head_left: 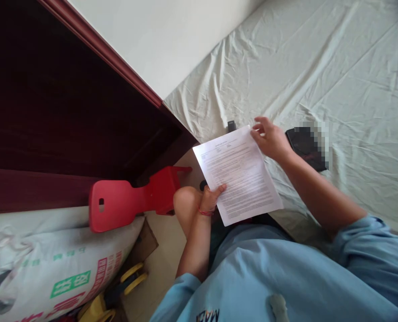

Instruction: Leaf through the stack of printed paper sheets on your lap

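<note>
My left hand (212,197) grips the lower left edge of a printed sheet of paper (242,179), thumb on top and the other fingers hidden beneath. Dense lines of text cover the page, too small to read. Beside the sheet's upper right corner is my right hand (269,138), its fingers loosely bent and apart, with nothing visible in them. Whether its thumb touches the paper's edge I cannot tell. A small dark object (231,126) pokes out past the sheet's top edge; its kind is unclear.
A wrinkled pale sheet (319,58) covers the bed-like surface at right. On it lies a flat black item (304,145), partly pixelated. To the left are a red plastic chair (115,205), a printed white sack (68,268) and a dark red wooden panel (51,188).
</note>
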{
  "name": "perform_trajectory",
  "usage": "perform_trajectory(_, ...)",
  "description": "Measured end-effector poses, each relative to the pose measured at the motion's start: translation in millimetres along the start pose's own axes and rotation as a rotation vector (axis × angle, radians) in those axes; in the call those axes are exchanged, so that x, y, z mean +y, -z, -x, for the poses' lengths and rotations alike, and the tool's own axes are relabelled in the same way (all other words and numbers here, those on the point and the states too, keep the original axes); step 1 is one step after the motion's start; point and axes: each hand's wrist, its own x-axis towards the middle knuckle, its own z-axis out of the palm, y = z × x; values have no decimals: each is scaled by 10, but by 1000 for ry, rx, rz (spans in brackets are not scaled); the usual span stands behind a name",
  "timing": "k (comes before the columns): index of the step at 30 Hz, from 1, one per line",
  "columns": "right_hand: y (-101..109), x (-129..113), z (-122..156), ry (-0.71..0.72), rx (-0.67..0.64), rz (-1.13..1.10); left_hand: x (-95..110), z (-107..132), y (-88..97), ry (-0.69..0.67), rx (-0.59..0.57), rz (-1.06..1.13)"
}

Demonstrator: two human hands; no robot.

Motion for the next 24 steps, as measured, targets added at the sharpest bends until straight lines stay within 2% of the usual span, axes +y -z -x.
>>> perform_trajectory(3,398,1,232,75,108,209,3,0,17,-10,-5,9)
perform_trajectory(6,722,112,683,19,213,432,2,7,35,-27,-25,3)
perform_trajectory(9,842,321,1157,-42,255,588,10,13,36,-81,-43,-30)
perform_trajectory(12,797,510,1470,-107,291,701,29,7,15,-127,-62,-54)
perform_trajectory(17,683,595,1569,-265,238,729,35,-7,-11,-133,-83,-95)
perform_trajectory(24,799,379,1422,-431,118,781,-14,-13,43,-120,-141,-120)
